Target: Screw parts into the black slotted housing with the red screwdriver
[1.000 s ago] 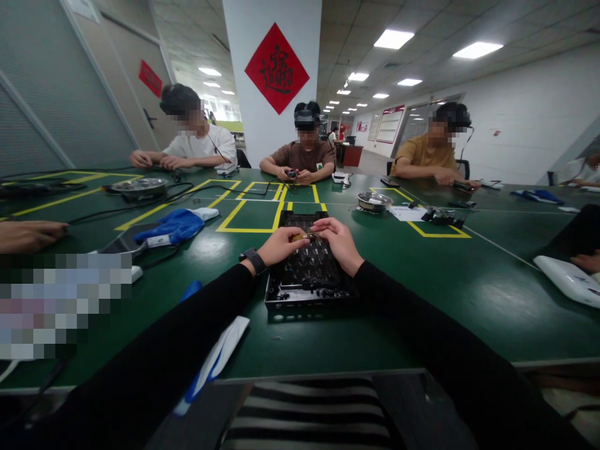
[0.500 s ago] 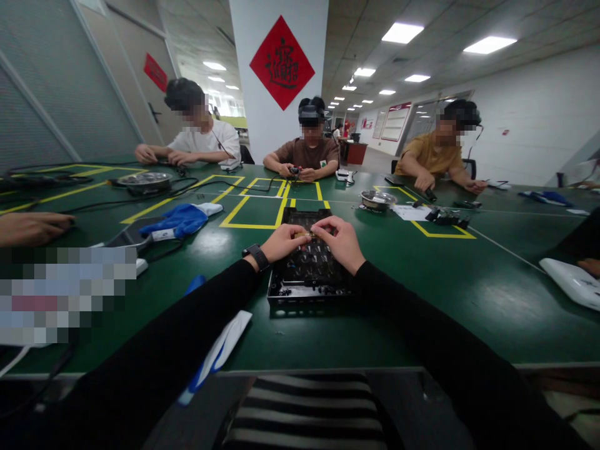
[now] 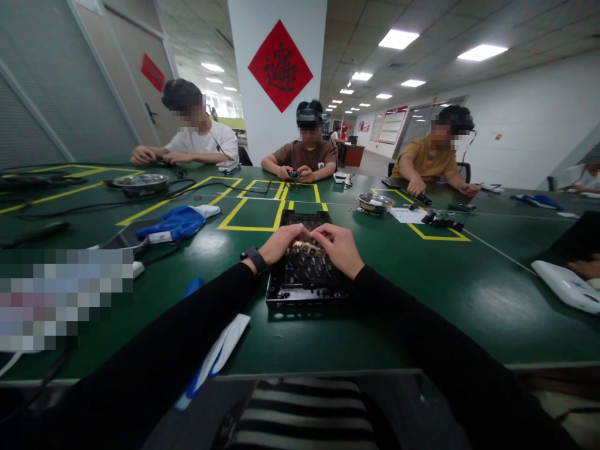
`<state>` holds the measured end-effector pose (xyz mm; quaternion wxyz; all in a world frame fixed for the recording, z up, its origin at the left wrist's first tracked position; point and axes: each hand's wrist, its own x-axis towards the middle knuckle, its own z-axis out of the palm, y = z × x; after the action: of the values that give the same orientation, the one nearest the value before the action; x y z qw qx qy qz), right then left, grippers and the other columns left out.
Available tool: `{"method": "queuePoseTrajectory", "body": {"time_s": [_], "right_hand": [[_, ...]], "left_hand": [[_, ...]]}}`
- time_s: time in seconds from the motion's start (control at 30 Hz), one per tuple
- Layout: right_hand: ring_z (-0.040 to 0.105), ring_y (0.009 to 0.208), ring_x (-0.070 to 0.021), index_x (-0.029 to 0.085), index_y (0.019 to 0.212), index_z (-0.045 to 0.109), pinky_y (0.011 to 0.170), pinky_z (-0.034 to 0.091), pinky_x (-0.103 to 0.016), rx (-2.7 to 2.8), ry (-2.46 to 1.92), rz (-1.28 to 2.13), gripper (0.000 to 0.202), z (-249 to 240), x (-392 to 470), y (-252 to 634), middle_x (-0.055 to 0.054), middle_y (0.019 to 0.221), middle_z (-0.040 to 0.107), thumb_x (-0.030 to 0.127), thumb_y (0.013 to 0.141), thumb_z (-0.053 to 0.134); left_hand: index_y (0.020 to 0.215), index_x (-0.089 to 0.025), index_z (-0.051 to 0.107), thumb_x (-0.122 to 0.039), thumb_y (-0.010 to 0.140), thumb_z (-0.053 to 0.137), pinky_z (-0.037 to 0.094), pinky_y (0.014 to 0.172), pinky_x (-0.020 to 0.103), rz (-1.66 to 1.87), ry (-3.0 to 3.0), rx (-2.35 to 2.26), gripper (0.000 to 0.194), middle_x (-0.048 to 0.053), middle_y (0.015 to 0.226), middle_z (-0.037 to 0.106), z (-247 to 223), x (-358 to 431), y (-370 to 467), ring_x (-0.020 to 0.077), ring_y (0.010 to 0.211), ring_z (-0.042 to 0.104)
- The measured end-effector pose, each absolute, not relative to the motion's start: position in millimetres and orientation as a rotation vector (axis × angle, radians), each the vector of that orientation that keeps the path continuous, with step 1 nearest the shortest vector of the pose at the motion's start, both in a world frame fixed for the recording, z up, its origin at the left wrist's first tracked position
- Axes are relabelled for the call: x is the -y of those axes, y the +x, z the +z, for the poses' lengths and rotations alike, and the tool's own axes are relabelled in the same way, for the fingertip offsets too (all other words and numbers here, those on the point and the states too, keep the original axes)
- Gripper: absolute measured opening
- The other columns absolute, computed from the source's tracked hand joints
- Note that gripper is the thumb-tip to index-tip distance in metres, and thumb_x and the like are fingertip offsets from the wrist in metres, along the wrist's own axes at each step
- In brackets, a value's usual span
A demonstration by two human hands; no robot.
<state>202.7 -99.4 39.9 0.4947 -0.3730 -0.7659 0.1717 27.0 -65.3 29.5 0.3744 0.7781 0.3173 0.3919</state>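
Observation:
Both my hands meet over a black, shallow, open casing (image 3: 300,294) on the green table. Its inside looks cluttered with dark parts and small black bits along the near edge. My left hand (image 3: 284,242), with a dark watch on the wrist, has its fingers closed at the casing's far half. My right hand (image 3: 341,249) reaches in from the other side, thumb and fingers pinched together close to the left fingertips. Just below the fingers shows a small part with whitish and orange-brown bits (image 3: 310,249). Whether both hands grip this part cannot be made out.
Blue-and-white gloves (image 3: 175,224) lie to the left, and another glove (image 3: 218,359) hangs over the near edge. Metal bowls (image 3: 375,201) and cables stand farther back. A white device (image 3: 569,284) lies at right. Several people sit around the table, including a person opposite (image 3: 302,153).
My fingers have shifted slightly, and the small part with whitish and orange-brown bits shows more below them. Another person's hand at the far left has gone, revealing a dark handled object. My view shifted slightly.

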Motion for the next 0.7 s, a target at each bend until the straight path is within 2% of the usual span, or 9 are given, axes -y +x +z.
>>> {"method": "queuePoseTrajectory", "body": {"time_s": [0.13,0.23,0.53,0.7], "right_hand": [[0.057,0.061,-0.0127,0.016,0.077,0.066,0.058,0.043,-0.024,1.984,-0.774,0.768,0.021,45.0,109.7,200.4,-0.002,0.069,0.064,0.034,0.077,0.055],[0.053,0.051,-0.0105,0.015,0.078,0.066,0.049,0.041,-0.022,2.021,-0.768,0.929,0.023,48.0,118.9,199.1,-0.002,0.066,0.064,0.036,0.075,0.057],[0.045,0.047,-0.0084,0.014,0.077,0.068,0.044,0.032,-0.020,2.252,-0.751,0.648,0.024,50.6,134.0,202.5,-0.001,0.059,0.061,0.035,0.077,0.057],[0.051,0.055,-0.0101,0.016,0.077,0.068,0.052,0.038,-0.021,2.374,-0.655,0.565,0.023,46.6,135.4,203.5,-0.002,0.067,0.064,0.035,0.078,0.056]], "left_hand": [[0.089,-0.010,0.061,-0.054,0.086,0.018,0.036,0.050,0.023,1.039,1.940,-0.771,0.061,0.003,0.056,0.056,28.8,65.1,27.3,0.0095,0.047,0.046],[0.089,-0.010,0.061,-0.056,0.086,0.018,0.036,0.050,0.023,1.039,1.932,-0.775,0.063,0.003,0.055,0.056,28.5,64.7,27.4,0.0095,0.046,0.046],[0.088,-0.011,0.063,-0.052,0.087,0.020,0.037,0.051,0.023,0.975,2.000,-0.797,0.060,0.004,0.059,0.059,26.8,63.2,26.9,0.0095,0.050,0.049],[0.092,-0.010,0.064,-0.052,0.087,0.020,0.038,0.052,0.023,0.960,2.018,-0.814,0.061,0.005,0.060,0.060,27.9,64.5,26.8,0.0098,0.051,0.050]]}}
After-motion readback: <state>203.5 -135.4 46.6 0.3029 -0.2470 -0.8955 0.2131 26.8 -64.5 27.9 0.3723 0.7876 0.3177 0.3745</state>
